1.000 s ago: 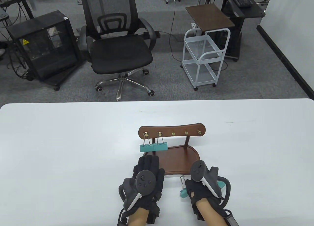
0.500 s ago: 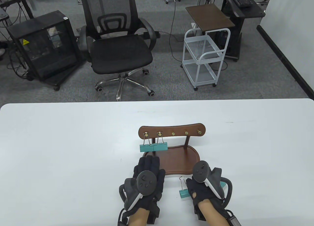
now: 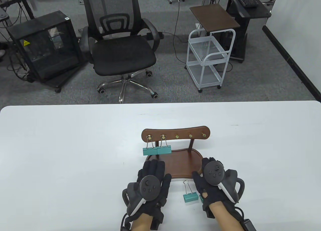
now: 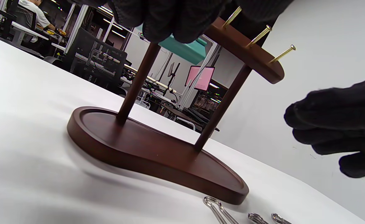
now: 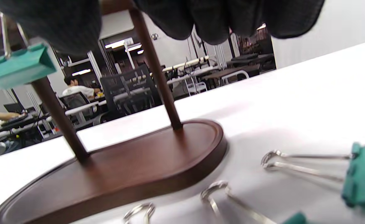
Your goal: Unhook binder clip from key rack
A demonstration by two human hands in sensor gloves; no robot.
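The brown wooden key rack [image 3: 175, 135] stands on its oval base [image 3: 183, 163]. Two teal binder clips [image 3: 149, 151] [image 3: 164, 149] hang side by side from its two leftmost hooks; the other three hooks are bare. My left hand [image 3: 151, 177] lies flat with its fingers spread over the base's front left edge, holding nothing. My right hand [image 3: 209, 174] is open and empty at the base's front right corner. A loose teal binder clip [image 3: 190, 197] lies on the table just left of my right hand. A hanging clip [image 5: 14, 70] shows in the right wrist view.
More loose clips lie beside the base, partly under my right hand; one teal body [image 5: 364, 174] and wire handles [image 5: 219, 193] show in the right wrist view. The white table [image 3: 75, 150] ends near its far edge; an office chair [image 3: 120, 47] and white cart [image 3: 210, 57] stand beyond.
My right hand let go of the teal clip, which now lies flat on the table, and moved forward and right to the base's corner. My left hand barely moved.
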